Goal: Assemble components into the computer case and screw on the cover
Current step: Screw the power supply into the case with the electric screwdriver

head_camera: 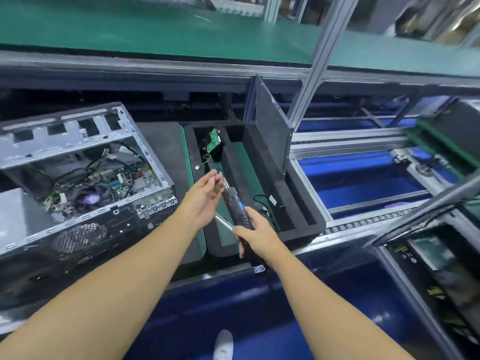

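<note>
An open computer case [78,178] lies on its side at the left, with its motherboard, fan and cables exposed. My right hand [255,236] grips a black electric screwdriver [235,203], its bit pointing up and away. My left hand [204,197] is raised beside the tool, and its fingertips pinch something small at the bit's tip; it is too small to name. A dark side cover panel [272,131] stands upright behind a black foam tray [304,211]. In the tray's far compartment lies a green circuit board [214,141] with wires.
A loose black cable [267,206] lies in the tray to the right of the screwdriver. Blue conveyor bays with metal rails [363,178] run to the right. A green belt [155,29] spans the back. Another case [441,268] sits at the lower right. A white shoe [223,344] shows on the floor.
</note>
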`<state>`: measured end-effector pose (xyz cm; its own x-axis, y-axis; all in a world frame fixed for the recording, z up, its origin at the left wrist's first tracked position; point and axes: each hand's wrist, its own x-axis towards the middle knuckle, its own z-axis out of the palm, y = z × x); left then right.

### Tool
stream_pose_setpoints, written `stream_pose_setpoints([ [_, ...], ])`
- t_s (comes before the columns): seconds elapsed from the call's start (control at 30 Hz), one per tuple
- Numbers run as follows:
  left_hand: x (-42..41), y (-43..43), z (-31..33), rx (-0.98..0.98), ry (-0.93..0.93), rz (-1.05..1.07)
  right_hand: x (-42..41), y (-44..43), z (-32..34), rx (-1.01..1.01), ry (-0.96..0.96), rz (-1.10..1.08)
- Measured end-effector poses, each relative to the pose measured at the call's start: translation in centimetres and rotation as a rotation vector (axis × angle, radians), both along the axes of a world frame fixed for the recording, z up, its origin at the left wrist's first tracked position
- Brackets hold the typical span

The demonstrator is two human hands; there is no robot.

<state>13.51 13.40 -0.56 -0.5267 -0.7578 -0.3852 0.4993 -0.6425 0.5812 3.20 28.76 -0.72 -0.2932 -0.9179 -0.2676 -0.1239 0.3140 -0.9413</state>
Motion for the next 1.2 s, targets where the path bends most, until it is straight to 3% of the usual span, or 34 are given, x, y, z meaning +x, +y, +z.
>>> stream_pose_setpoints([
  [0.33, 8.9, 4.9, 4.3, -0.191, 0.091, -0.093, 8.8, 5.6, 3.9, -0.024, 0.133, -0.019],
  [0.53, 14.8, 6.4, 4.4, -0.202, 0.106, -0.088, 13.3, 7.4, 4.2, -0.012, 0.158, 0.033],
  [1.2, 28.0, 5.8, 6.0, -0.306, -0.01, -0.162, 22.8, 5.2, 3.6, -0.056, 0.039, 0.198],
])
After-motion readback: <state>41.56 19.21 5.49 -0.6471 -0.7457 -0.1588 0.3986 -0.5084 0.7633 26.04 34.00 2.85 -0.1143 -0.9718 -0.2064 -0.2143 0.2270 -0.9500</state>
